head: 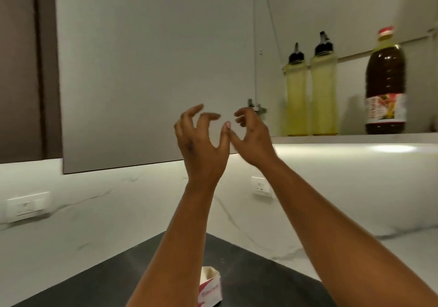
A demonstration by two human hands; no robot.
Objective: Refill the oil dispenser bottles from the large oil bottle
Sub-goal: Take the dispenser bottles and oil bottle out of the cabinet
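Note:
Two clear dispenser bottles with black pour spouts, one (296, 98) beside the other (324, 96), stand side by side on the open cabinet shelf (355, 138), both filled with pale yellow oil. To their right stands the large oil bottle (385, 86), with dark oil, a red cap and a red-and-white label. My left hand (201, 141) and my right hand (251, 138) are raised in front of the cabinet door, left of the bottles. Their fingers are loosely curled and hold nothing. The thumbs touch each other.
The grey cabinet door (154, 70) stands swung open on the left of the shelf, with its hinge (254, 107) near my right hand. Below are a white marble backsplash with sockets (27, 206), (260, 187), a dark countertop (248, 271) and a small red-and-white carton (209, 287).

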